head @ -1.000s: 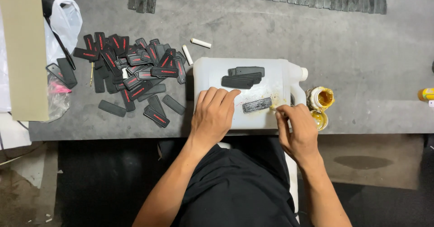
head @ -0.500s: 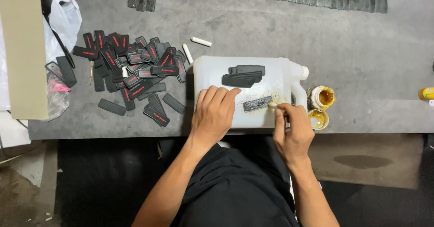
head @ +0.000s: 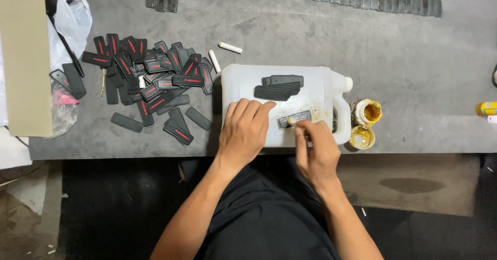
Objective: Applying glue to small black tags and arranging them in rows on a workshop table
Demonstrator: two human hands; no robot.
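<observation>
Left hand flat on white jug; right hand pinches brush; open pot holds yellow glue.

Your right hand covers most of the small tool it pinches, so only a pale tip shows near the dark strip, while your left hand hides the white jug's lower left face, and the yellow object is cut by the right edge.
</observation>
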